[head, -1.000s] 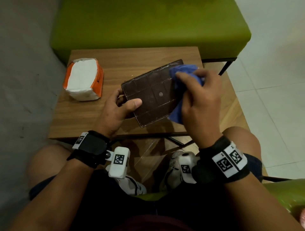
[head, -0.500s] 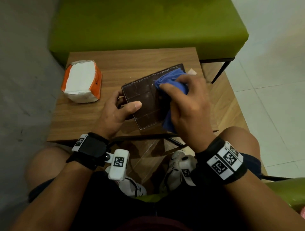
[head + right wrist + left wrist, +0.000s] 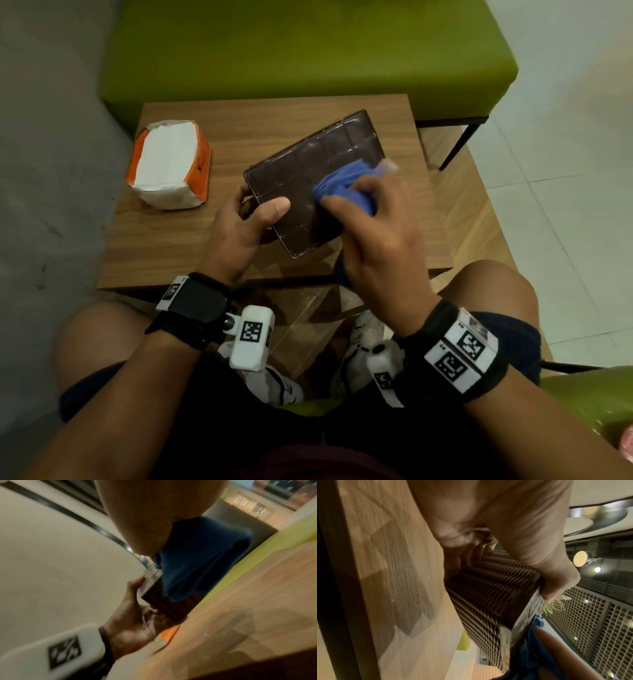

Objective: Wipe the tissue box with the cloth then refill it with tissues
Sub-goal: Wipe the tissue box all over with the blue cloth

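A dark brown tissue box (image 3: 308, 171) with woven sides (image 3: 488, 595) lies tilted on the wooden table (image 3: 171, 246), its smooth gridded face up. My left hand (image 3: 246, 222) grips its near left corner, thumb on top. A bunched blue cloth (image 3: 346, 181) is held in my right hand (image 3: 373, 233) and pressed on the box's near right part. The same cloth (image 3: 197, 561) hangs under my right palm in the right wrist view. At the table's left stands an orange pack of white tissues (image 3: 169, 164), opened at the top.
A green upholstered bench (image 3: 308, 51) runs behind the table. A grey wall (image 3: 51, 137) is at the left and pale floor tiles (image 3: 565, 171) at the right. My knees and white shoes (image 3: 359, 342) are below the table's front edge.
My right hand has drawn the cloth from the box's far right corner down toward its near right side. The left hand has kept its grip on the box.
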### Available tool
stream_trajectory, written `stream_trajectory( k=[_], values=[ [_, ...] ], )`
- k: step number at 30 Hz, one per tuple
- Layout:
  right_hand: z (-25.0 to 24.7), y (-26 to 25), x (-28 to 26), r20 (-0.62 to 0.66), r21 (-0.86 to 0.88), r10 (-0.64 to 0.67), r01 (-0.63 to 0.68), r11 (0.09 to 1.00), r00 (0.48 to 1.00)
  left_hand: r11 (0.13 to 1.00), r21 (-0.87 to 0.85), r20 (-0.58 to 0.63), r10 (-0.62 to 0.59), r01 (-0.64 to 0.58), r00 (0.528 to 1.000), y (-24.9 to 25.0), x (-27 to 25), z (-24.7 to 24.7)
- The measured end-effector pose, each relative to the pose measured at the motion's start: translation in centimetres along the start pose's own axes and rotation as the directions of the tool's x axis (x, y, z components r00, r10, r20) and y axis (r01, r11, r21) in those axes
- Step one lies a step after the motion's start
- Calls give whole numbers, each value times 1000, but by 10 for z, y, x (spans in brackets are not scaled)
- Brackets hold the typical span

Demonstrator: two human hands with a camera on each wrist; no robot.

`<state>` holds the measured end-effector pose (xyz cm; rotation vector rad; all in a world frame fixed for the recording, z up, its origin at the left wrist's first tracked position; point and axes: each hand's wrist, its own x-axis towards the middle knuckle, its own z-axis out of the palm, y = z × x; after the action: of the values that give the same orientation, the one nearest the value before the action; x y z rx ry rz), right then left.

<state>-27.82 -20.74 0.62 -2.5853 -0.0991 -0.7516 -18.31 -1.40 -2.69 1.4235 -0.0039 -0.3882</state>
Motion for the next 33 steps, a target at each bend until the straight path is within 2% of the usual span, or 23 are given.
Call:
stream_trajectory(
  k=[2,5,10,13,18,21,25,26,28,30,31,33],
  values=[
    [-1,8,-4,22,7,-5,5,1000,1000,1000,6,-7,9,-9,1000,2,1,-2],
    [-3,16,3,-99,34,117,-114,993,988,1000,5,-8,18,-18,1000,3,2,-5],
    [-1,3,-7,26,8,-43,43,999,999,1000,-10,-1,19,-19,1000,3,0,-4],
    [-5,14,2,-59,0,39,-39,999,997,1000,4,-2,18,-18,1000,3,1,-3],
    [-3,10,-7,17,11,-9,9,1000,1000,1000,19,-5,12,-12,1000,5,1,-2],
    [-4,18,2,-78,27,89,-87,996,993,1000,7,-4,21,-21,1000,4,1,-1],
    [4,-5,-10,45,22,-47,46,999,998,1000,-2,-9,31,-31,999,4,2,1],
    [2,1,-9,41,29,-47,46,999,998,1000,-8,-11,27,-27,1000,5,2,0],
    [-3,18,2,-70,32,59,-57,998,996,1000,-21,-7,23,-23,1000,6,2,-1],
    [-6,25,12,-181,62,165,-156,986,970,999,-31,2,29,-29,1000,6,4,0],
    [-5,19,12,-184,54,155,-148,988,971,999,-43,2,31,-31,1000,7,4,2],
    [3,-3,-1,-84,18,18,-17,1000,996,997,-66,1,34,-34,999,6,5,6]
  ],
)
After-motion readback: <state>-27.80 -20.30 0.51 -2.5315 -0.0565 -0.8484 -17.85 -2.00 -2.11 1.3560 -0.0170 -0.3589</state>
